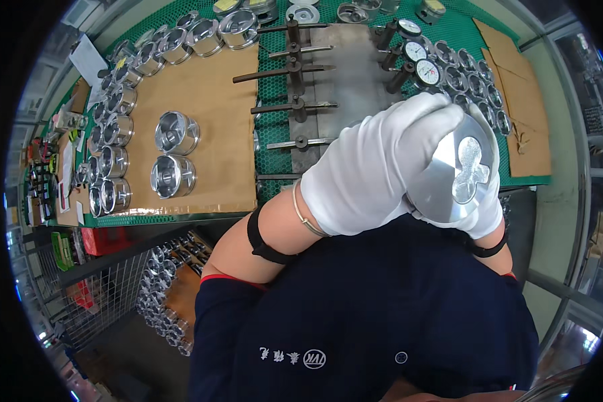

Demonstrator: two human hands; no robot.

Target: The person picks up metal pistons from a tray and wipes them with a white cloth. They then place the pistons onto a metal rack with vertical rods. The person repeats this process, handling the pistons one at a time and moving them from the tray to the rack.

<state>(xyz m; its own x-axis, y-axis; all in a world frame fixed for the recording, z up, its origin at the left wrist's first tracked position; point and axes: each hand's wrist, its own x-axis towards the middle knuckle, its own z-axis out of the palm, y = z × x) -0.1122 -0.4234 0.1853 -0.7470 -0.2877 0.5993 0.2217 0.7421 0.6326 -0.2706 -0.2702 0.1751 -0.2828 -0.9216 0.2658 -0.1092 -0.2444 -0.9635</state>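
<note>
Both of my hands wear white gloves and hold one shiny metal piston close under the camera, its crown with a cross-shaped recess turned up. My left hand wraps over its left and top side. My right hand cups it from below and the right, mostly hidden behind the piston. Two more pistons stand open side up on the brown cardboard sheet on the bench.
Rows of pistons line the cardboard's left and far edges. A grey metal plate with several rod gauges lies on green mesh; dial gauges and more pistons sit to its right. A wire rack below holds further pistons.
</note>
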